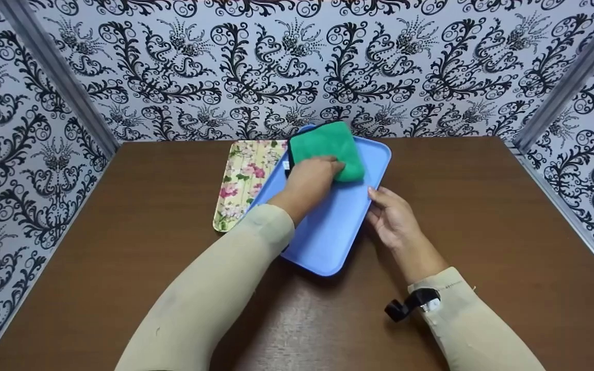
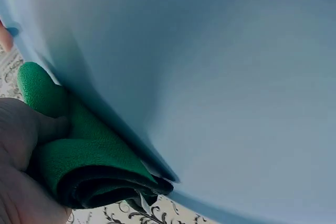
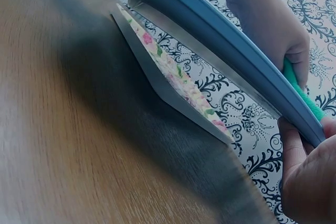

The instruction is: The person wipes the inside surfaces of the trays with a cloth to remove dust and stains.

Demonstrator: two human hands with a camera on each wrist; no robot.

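A blue tray [image 1: 323, 234] is held up off the table, tilted, with my right hand [image 1: 394, 216] gripping its right edge, thumb on top and fingers beneath. In the right wrist view the tray [image 3: 226, 40] stands clear of the tabletop. My left hand [image 1: 311, 183] holds a folded green cloth [image 1: 328, 144] with dark edging against the far part of the tray's inner face. Seen from the left wrist, the cloth [image 2: 100, 156] bunches in folds between thumb and fingers, beside the tray's rim.
A floral-patterned tray [image 1: 240, 180] lies on the brown wooden table [image 1: 163, 247], partly covered from view by the blue tray. Patterned black-and-white walls [image 1: 297, 67] enclose the back and sides. A black strap [image 1: 411, 304] hangs at the right wrist.
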